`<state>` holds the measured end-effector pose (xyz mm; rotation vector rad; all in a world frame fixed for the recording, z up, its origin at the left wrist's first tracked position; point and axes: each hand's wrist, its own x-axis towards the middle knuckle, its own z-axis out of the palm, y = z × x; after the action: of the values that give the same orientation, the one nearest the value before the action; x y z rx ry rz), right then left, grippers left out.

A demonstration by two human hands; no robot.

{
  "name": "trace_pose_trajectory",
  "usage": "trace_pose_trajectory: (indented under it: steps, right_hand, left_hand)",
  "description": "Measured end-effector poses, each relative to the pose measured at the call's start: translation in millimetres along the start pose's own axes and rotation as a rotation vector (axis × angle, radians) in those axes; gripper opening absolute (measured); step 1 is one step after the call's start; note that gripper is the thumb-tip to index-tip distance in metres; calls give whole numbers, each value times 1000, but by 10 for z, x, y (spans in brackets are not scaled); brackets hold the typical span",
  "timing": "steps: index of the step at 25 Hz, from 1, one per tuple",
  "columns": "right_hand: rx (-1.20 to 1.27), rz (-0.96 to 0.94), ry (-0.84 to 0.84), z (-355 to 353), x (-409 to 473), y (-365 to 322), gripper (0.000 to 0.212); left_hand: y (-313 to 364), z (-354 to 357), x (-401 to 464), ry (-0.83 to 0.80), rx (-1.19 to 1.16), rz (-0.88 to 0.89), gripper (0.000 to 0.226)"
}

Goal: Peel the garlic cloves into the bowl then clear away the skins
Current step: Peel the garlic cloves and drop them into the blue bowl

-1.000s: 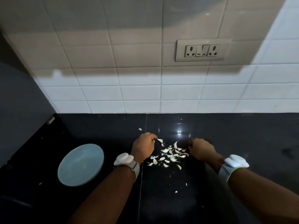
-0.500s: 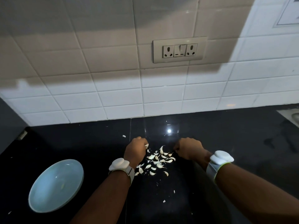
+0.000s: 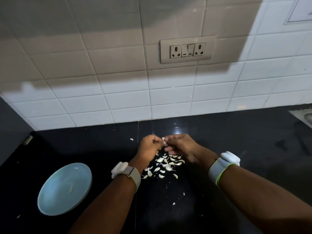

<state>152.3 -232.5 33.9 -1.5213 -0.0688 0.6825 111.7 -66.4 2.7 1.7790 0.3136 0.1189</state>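
We count: two hands (image 3: 149, 149) (image 3: 182, 147), two wristbands (image 3: 125, 173) (image 3: 222, 163), one bowl (image 3: 65, 188), one clove (image 3: 163, 140) pinched, roughly twenty garlic pieces (image 3: 164, 167) on the surface (image 3: 236, 141), one socket plate (image 3: 187, 49).

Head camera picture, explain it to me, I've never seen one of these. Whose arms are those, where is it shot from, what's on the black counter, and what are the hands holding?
There is no machine here. A person wears a wide-angle camera on the head, looking forward and down, so the two arms coming in from the bottom are that person's own. Each wrist carries a strap with a white device.

The left hand and right hand meet above the black counter. Together they pinch a small pale piece, most likely a garlic clove being peeled; it is too small to be sure.

Below the hands lies a scatter of pale garlic pieces, skins or cloves, I cannot tell which. To the left sits a light blue bowl. Behind is a white tiled wall with a socket panel.
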Motion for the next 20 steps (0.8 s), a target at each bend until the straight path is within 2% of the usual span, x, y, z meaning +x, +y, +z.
trace_pose_trajectory:
  steps: [3,7,10,12,14,16,18,20]
  right_hand:
    - [76,37,-21,-7,-19,3,19]
    - [171,50,-82,-6,-88,8,8]
    - [218,62,-72,45,-110,19,10]
    - [166,33,-23,83,-118,17,9]
    - [63,-41,47,108,-129,7,8]
    - [38,-96,112,152,-150,-10,7]
    - [98,-66,169,181,-176,-13,8]
    - [128,52,174,177,-222,-27,21]
  left_hand:
    - [46,-59,-81,-48,-33,16,17]
    - [116,-128,-182,-116,-62,-1,14]
    - [144,-133,-239,-102,-74,2,11]
    - [151,-97,-265,-43,14,45,10]
    - [135,-43,-257,9,210,108,13]
    - [155,36,-282,0,287,93,19]
    - [206,138,-321,-20,145,22,24]
    - [244,212,-356,-13,37,-19,32]
